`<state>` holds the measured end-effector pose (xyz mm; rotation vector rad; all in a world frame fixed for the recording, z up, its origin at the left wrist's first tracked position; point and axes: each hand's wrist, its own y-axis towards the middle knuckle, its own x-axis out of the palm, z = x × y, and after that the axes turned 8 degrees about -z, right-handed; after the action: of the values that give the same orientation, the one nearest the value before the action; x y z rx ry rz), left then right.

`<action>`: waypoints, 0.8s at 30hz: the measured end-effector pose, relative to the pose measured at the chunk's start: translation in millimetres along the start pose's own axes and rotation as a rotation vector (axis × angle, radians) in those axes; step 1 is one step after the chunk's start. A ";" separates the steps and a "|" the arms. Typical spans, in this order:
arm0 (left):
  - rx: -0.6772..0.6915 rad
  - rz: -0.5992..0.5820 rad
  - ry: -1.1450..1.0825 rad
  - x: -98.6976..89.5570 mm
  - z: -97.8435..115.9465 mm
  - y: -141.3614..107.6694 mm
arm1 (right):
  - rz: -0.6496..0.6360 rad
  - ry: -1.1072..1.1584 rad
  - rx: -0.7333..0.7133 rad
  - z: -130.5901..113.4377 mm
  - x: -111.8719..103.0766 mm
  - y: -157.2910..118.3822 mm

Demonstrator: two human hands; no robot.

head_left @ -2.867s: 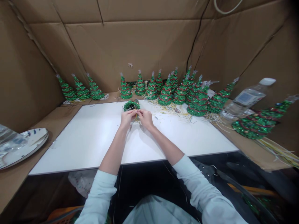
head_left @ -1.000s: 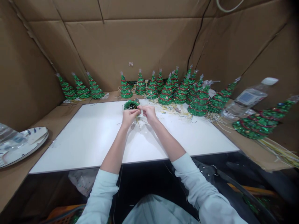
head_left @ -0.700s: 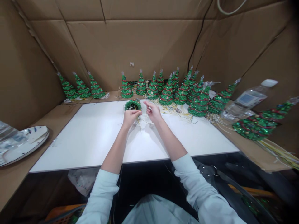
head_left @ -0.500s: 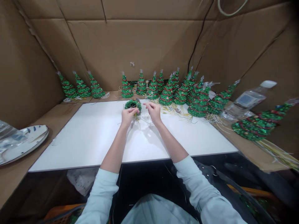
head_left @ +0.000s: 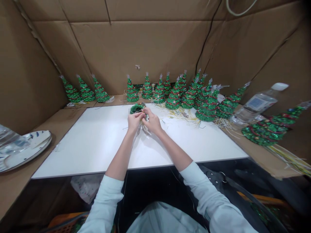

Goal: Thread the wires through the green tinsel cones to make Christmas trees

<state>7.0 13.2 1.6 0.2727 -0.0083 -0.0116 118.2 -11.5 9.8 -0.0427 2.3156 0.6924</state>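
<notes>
A small green tinsel Christmas tree (head_left: 134, 107) lies on the white board, its hollow round base turned toward me. My left hand (head_left: 134, 122) is closed in a pinch at the base's near right rim, on thin pale strands that look like wire ties. My right hand (head_left: 153, 121) is closed too, its fingertips meeting those of the left. What it pinches is too small to make out. Loose strand ends (head_left: 143, 128) hang below the fingers.
Finished-looking tinsel trees (head_left: 173, 97) stand in a group at the back right, and several more trees (head_left: 100, 90) at the back left. Cut strands (head_left: 181, 113) litter the white board (head_left: 97, 142). A plastic bottle (head_left: 259, 103) is at right, a plate (head_left: 36, 147) at left.
My right hand has moved left and its fingertips now meet those of my left hand. The left hand has stayed by the tree's base.
</notes>
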 end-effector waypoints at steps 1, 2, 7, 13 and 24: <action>0.004 -0.003 -0.002 -0.2 -0.7 0.2 | 0.003 -0.001 0.003 0.0 0.0 -0.2; 0.006 -0.005 -0.004 -0.5 -1.6 0.5 | 0.003 -0.006 0.005 0.1 0.1 -0.4; 0.015 -0.003 0.007 -1.3 -4.5 1.3 | -0.006 -0.022 0.011 1.7 1.3 -0.4; -0.001 -0.003 0.012 0.0 0.2 -1.0 | -0.002 -0.043 0.021 3.3 3.0 0.3; 0.001 -0.027 -0.037 -0.4 -0.1 0.2 | 0.020 0.073 0.016 3.1 5.4 0.2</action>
<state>6.6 13.4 1.5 0.2739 -0.0411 -0.0433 116.1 -8.9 4.6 -0.0386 2.3943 0.6929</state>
